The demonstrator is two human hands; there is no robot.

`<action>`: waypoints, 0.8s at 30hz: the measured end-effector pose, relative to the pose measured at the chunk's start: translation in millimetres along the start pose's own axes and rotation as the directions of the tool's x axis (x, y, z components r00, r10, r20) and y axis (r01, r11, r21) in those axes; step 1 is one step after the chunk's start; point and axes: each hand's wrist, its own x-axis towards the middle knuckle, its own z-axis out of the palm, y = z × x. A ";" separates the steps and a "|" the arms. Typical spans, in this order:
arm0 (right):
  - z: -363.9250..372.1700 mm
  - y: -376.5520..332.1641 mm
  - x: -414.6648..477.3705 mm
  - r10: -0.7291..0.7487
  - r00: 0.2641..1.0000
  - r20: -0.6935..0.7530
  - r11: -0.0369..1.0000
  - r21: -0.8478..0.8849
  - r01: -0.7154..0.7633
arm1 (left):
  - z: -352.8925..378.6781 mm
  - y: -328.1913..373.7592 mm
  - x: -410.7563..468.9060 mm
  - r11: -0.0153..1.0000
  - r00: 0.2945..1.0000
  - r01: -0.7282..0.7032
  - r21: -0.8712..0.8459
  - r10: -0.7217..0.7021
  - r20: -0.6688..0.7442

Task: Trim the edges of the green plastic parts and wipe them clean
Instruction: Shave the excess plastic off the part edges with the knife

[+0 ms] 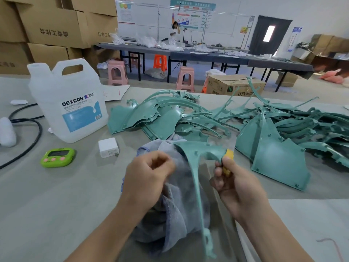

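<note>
Here the worktable is covered in a pale grey-beige sheet, and a whiter sheet overlaps its near right corner. The left hand is curled tight on a grey cloth bunched low over the table. The held green part, a thin curved strip, runs from the cloth's upper edge down toward the camera. The right hand pinches a small yellow tool between thumb and fingers, its tip touching the upper end of that part.

Just beyond the hands, a loose pile of green parts spreads across the middle and right of the table, with fan-shaped plates and narrow arcs lying over one another. To the left stands a white jug labelled DEXCON. Near it lie a white charger, a green timer, a black cable and a white wad at the edge.

Behind the table, stacked cardboard boxes fill the left wall. A long dark table crosses the room, strewn with white bags, with pink stools and an orange stool in front. A person stands behind it by wall posters. A dark door is at the right, and an open carton sits on the floor.
</note>
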 end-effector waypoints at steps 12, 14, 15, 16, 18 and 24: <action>-9.6 -6.0 4.9 0.179 0.952 0.247 0.983 -0.091 -0.161 | -5.1 4.8 -1.0 0.590 0.683 -0.640 0.492 0.730 0.013; -7.6 -2.5 4.4 0.018 0.997 0.076 0.967 -0.255 0.002 | -10.1 11.2 -3.8 0.610 0.706 -0.574 0.546 0.707 -0.047; -6.7 -1.2 3.3 -0.074 0.997 0.032 0.948 -0.308 0.080 | -11.2 16.0 -4.2 0.622 0.719 -0.523 0.583 0.689 -0.091; -6.3 -0.9 2.1 -0.141 0.990 0.009 0.934 -0.332 0.136 | -11.4 21.9 -3.9 0.636 0.729 -0.464 0.617 0.669 -0.142; -6.7 -2.1 0.2 -0.227 0.974 -0.017 0.918 -0.339 0.208 | -11.5 37.2 -1.7 0.662 0.744 -0.367 0.654 0.631 -0.221; -1.8 -2.2 -3.2 -0.327 0.945 -0.004 0.863 -0.408 0.298 | -14.2 49.7 5.8 0.873 0.810 -0.233 0.429 0.418 -0.411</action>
